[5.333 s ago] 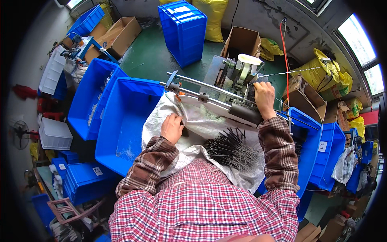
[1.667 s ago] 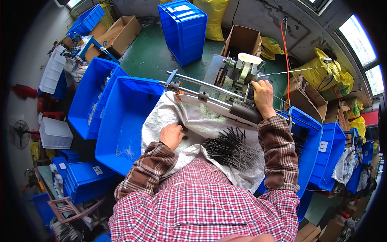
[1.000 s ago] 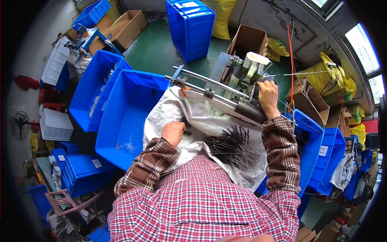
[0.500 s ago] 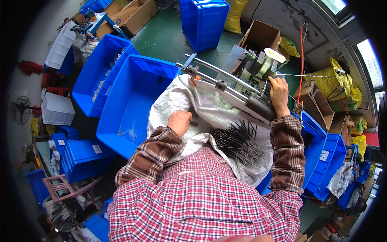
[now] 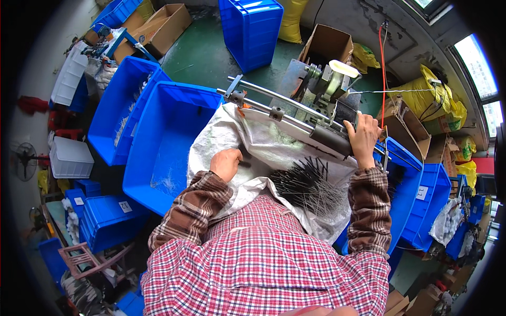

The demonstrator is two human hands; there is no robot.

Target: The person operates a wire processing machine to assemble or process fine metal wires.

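Note:
A white woven sack (image 5: 211, 138) is spread over my lap. On its right part lies a loose bundle of thin wire brushes (image 5: 311, 184), with dark bristled ends and bare wire stems. My left hand (image 5: 225, 164) hovers over or rests on the sack's left part, fingers curled closed. A dark spot shows by its fingertips, too unclear to name. Beyond the sack stands a bench machine (image 5: 332, 87) with two metal rods, a black cylinder (image 5: 331, 138) and a wheel-like part. My right hand (image 5: 365, 138) is at the machine's right end, fingers bent over its edge, partly hiding it.
A large blue bin (image 5: 153, 142) stands left of the sack, with another blue bin (image 5: 108, 118) beside it holding pale pieces. More blue bins (image 5: 429, 205) are on the right. A cardboard box (image 5: 329, 45) and a red cord (image 5: 381, 73) lie beyond the machine.
The whole view has shifted slightly. My right hand has moved a little right and nearer along the machine's end, its thumb further from the fingers. The left hand stays curled over the sack.

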